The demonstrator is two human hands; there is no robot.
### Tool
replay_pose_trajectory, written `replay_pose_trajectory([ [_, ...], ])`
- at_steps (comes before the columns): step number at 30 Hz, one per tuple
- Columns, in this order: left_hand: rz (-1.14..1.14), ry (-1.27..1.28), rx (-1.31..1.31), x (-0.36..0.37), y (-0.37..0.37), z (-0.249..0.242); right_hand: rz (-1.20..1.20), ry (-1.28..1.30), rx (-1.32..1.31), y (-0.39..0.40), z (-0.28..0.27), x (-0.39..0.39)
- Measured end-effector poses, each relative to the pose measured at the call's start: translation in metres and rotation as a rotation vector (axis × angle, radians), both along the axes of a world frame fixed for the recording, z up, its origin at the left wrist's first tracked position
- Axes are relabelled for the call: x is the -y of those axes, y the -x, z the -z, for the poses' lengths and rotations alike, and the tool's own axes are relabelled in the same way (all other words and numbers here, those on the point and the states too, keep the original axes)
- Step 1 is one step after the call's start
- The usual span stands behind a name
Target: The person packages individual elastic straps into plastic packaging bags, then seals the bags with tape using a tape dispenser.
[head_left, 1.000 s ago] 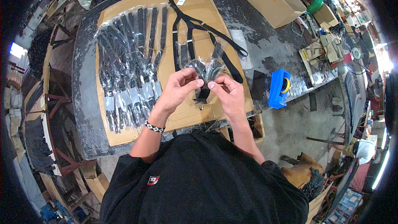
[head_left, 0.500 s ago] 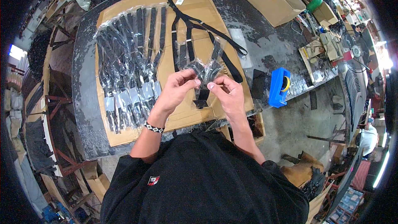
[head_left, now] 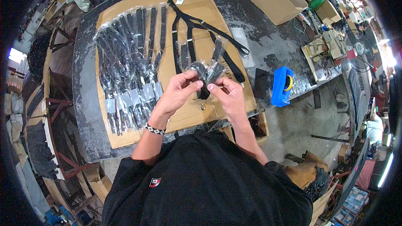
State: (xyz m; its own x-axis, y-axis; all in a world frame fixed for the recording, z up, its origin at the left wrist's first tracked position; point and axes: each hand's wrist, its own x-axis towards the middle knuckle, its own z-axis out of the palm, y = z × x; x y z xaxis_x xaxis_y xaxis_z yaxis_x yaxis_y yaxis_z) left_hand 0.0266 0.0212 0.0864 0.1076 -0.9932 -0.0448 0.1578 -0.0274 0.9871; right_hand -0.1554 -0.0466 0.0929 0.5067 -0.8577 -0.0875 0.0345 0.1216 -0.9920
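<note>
Both hands hold a clear plastic bag point(head_left: 206, 70) with black strap inside, over the cardboard sheet. My left hand point(head_left: 182, 91) pinches its left side between thumb and fingers. On its other side my right hand point(head_left: 227, 94) is closed on the plastic, the two thumbs a short gap apart. Black straps point(head_left: 190, 24) joined in a Y shape lie unwrapped just beyond the hands, two white tags point(head_left: 180, 1) near their top. To the left, several bagged black straps point(head_left: 134, 58) lie side by side.
The cardboard sheet point(head_left: 178, 122) lies on a dark, worn table point(head_left: 86, 121). To the right are a blue tape dispenser point(head_left: 278, 88), a dark flat object point(head_left: 261, 83) and a clear plastic sleeve point(head_left: 242, 46). An open cardboard box point(head_left: 274, 1) stands at the back right.
The black end that hung below my hands has been drawn up between them. A small shiny piece now shows just below. Both hands stay closed on the bag.
</note>
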Motion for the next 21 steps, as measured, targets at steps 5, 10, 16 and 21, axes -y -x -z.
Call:
replay_pose_trajectory([
  [5,0.001,0.0,-0.023,0.001,0.004,-0.003,-0.009,-0.002,0.011,0.002,0.014,0.003],
  [10,-0.008,-0.018,-0.002,0.002,0.0,0.006,0.008,0.004,0.019,0.0,0.008,0.001],
  [16,-0.065,-0.033,0.008,0.0,0.002,-0.002,-0.017,-0.044,0.001,0.002,0.0,0.0],
  [21,-0.09,-0.048,-0.014,0.001,0.004,0.0,-0.021,-0.038,-0.015,0.004,-0.004,-0.002],
])
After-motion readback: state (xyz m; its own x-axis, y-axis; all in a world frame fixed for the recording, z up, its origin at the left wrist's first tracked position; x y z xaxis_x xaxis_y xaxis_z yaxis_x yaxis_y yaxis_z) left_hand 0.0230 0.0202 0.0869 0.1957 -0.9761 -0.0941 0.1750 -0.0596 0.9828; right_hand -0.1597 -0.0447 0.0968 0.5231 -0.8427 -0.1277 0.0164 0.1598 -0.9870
